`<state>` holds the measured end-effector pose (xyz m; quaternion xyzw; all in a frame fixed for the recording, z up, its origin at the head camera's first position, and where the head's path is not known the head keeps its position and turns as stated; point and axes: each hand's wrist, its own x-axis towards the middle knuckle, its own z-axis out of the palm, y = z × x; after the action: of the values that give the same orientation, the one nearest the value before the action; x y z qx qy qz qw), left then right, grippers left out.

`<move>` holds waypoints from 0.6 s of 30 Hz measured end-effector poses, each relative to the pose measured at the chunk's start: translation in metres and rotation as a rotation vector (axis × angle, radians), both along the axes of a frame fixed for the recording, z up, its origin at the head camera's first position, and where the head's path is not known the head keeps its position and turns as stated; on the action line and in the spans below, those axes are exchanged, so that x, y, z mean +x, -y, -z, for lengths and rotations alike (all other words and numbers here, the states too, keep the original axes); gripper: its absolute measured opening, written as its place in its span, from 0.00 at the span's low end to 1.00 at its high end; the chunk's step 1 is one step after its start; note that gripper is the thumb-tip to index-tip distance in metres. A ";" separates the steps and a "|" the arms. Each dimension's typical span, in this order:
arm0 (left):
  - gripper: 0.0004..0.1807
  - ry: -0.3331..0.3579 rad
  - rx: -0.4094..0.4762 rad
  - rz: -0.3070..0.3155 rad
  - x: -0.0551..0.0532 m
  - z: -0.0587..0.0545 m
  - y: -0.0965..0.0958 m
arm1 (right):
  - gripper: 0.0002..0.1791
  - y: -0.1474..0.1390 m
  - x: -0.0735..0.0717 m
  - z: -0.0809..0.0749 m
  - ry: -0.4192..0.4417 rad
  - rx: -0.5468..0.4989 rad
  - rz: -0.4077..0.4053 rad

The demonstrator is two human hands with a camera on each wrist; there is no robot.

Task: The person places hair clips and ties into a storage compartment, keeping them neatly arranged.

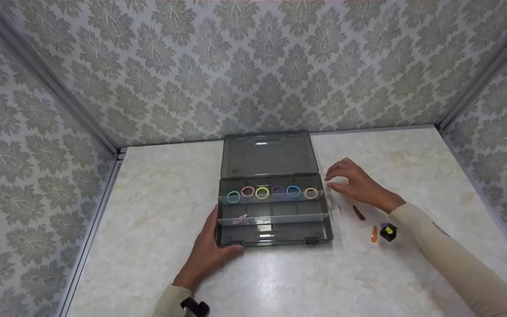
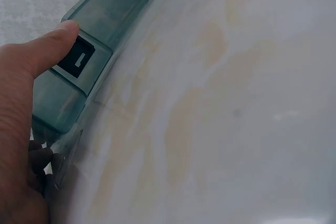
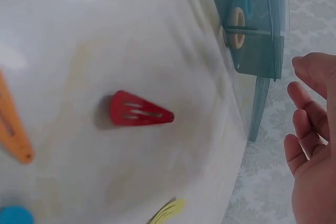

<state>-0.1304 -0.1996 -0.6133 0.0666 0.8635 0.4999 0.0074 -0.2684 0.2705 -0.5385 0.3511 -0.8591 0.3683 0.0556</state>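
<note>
A grey see-through compartment box (image 1: 273, 242) lies with its lid (image 1: 271, 154) folded back. My left hand (image 1: 209, 251) grips its front left corner; in the left wrist view the thumb (image 2: 60, 38) presses beside a dark latch. Several coloured hair ties, such as the yellow one (image 1: 256, 194), are lined up at the back divider. In the middle compartment lies a pink hair clip (image 1: 240, 219). My right hand (image 1: 357, 182) hovers just right of the box, fingers loosely bent and holding nothing. Below it on the table rests a red hair clip (image 3: 134, 109).
An orange hair clip (image 1: 374, 234) lies on the table (image 1: 148, 220) near the right wrist. The right wrist view also has part of a yellow clip (image 3: 169, 211) and a blue round piece (image 3: 14, 216) cut off by the frame. Patterned walls (image 1: 253, 66) enclose the table.
</note>
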 end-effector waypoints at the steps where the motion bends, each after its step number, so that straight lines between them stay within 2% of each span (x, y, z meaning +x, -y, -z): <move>1: 0.79 0.000 0.002 0.002 0.000 0.000 0.000 | 0.06 -0.003 0.002 0.001 0.016 -0.015 0.010; 11: 0.78 0.001 0.008 0.001 -0.001 0.000 0.000 | 0.07 -0.035 0.022 0.018 0.130 -0.097 0.107; 15: 0.78 0.008 0.002 -0.006 0.000 0.000 0.000 | 0.07 -0.043 0.031 0.023 0.158 -0.085 0.124; 18: 0.78 -0.005 0.001 0.000 0.000 0.001 0.000 | 0.07 -0.047 0.038 0.026 0.152 -0.038 0.136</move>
<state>-0.1307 -0.1998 -0.6144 0.0678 0.8633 0.5000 0.0050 -0.2301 0.3180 -0.5648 0.2617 -0.8755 0.4055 0.0220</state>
